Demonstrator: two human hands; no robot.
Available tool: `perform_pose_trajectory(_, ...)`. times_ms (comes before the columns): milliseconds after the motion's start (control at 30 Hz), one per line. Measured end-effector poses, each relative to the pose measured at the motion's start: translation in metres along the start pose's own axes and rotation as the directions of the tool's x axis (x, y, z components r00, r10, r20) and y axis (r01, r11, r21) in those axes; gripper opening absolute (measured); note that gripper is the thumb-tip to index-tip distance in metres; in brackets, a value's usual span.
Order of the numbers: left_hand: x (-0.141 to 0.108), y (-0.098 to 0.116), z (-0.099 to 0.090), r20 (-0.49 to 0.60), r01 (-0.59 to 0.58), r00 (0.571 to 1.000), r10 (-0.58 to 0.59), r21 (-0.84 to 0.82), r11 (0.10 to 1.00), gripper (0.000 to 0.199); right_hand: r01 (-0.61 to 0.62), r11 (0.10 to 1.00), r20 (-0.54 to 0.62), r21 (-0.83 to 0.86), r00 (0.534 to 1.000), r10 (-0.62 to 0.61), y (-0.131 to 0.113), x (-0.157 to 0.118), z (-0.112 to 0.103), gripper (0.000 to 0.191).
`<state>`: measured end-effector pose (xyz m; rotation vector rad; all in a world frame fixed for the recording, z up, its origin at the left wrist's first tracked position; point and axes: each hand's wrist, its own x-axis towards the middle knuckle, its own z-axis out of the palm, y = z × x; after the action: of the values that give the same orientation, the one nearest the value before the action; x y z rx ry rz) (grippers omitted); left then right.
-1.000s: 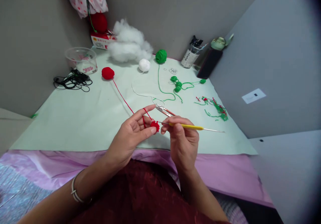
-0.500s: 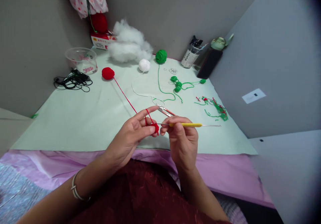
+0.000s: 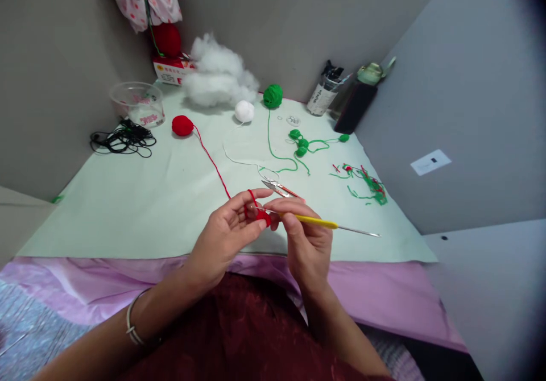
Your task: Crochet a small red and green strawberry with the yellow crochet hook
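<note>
One red crochet piece point(image 3: 266, 216), mid-frame, is pinched by your left hand point(image 3: 222, 236); your right hand point(image 3: 309, 247) grips the yellow-handled crochet hook point(image 3: 316, 221), pointing left, apparently across it.

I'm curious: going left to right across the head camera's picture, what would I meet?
Black cord → small red yarn ball → white ball → green yarn ball → labelled cup → white wall plate. Things that overlap in that order are left out.
</note>
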<state>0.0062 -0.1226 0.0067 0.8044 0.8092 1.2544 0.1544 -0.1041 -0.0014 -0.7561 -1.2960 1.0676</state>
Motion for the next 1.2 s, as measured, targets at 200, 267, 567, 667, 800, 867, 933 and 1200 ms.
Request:
perform_pose_trajectory(200,0.002,0.002,-0.003,-0.033,0.004,0.999,-0.005,-0.006,1.000,0.039,0.025,1.000,0.002,0.001,1.000,-0.025,0.002,0.000,0.000,0.019)
perform_pose_trajectory(267,0.003,0.002,-0.002,-0.049,0.007,0.999,-0.008,-0.015,1.000,0.045,0.057,0.998,0.000,-0.039,0.998,-0.057,0.003,0.001,0.001,0.018)
perform_pose_trajectory(567,0.002,0.001,0.000,-0.070,-0.013,0.997,0.013,0.001,1.000,0.042,0.099,0.984,0.039,-0.146,0.995,-0.095,0.002,0.000,0.005,0.022)
perform_pose_trajectory(667,0.004,0.003,-0.001,-0.049,0.020,0.999,-0.024,-0.082,0.996,0.016,0.141,0.967,0.076,-0.214,0.989,-0.128,-0.001,0.001,0.003,0.024)
perform_pose_trajectory(800,0.006,0.007,-0.004,-0.029,0.097,0.994,-0.105,-0.196,0.976,0.014,0.172,0.950,0.174,-0.261,0.976,-0.129,-0.006,0.008,-0.002,0.031)
perform_pose_trajectory(867,0.006,0.010,-0.006,-0.047,0.092,0.993,-0.104,-0.208,0.974,0.016,0.145,0.950,0.209,-0.276,0.974,-0.087,-0.007,0.011,-0.004,0.038)
perform_pose_trajectory(933,0.006,0.012,-0.008,-0.071,0.065,0.994,-0.079,-0.184,0.981,0.016,0.154,0.936,0.251,-0.315,0.965,-0.074,-0.008,0.013,-0.005,0.036)
perform_pose_trajectory(1200,0.009,0.013,-0.013,-0.119,0.004,0.993,-0.016,-0.103,0.995,0.016,0.275,0.850,0.367,-0.450,0.924,-0.104,-0.014,0.011,-0.005,0.010)
